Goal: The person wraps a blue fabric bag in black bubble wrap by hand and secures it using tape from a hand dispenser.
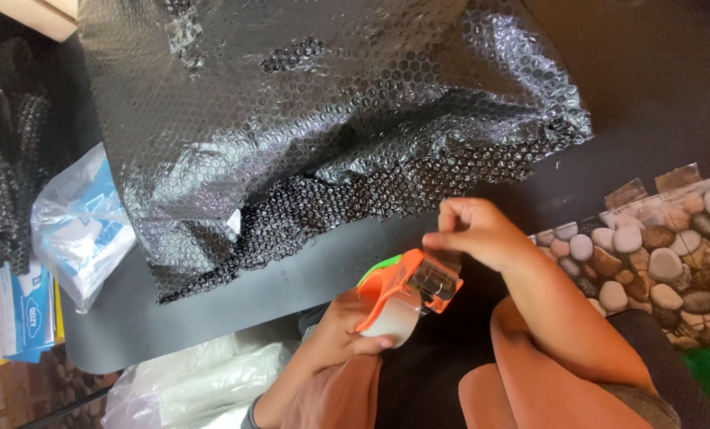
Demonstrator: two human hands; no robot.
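Observation:
My left hand [340, 330] grips an orange tape dispenser [406, 290] with a roll of clear tape, low in the middle of the view. My right hand [482, 234] pinches the free end of the tape at the dispenser's front edge. Just above both hands lies a large bundle wrapped in black bubble wrap [307, 119], resting on a dark grey mat [236, 298].
A clear plastic bag with white and blue contents [81, 226] lies left of the bundle, over blue and yellow packets [13, 318]. More clear plastic bags [196, 385] sit at the bottom left. A pebble-patterned floor [657, 254] shows at right. My knees fill the bottom centre.

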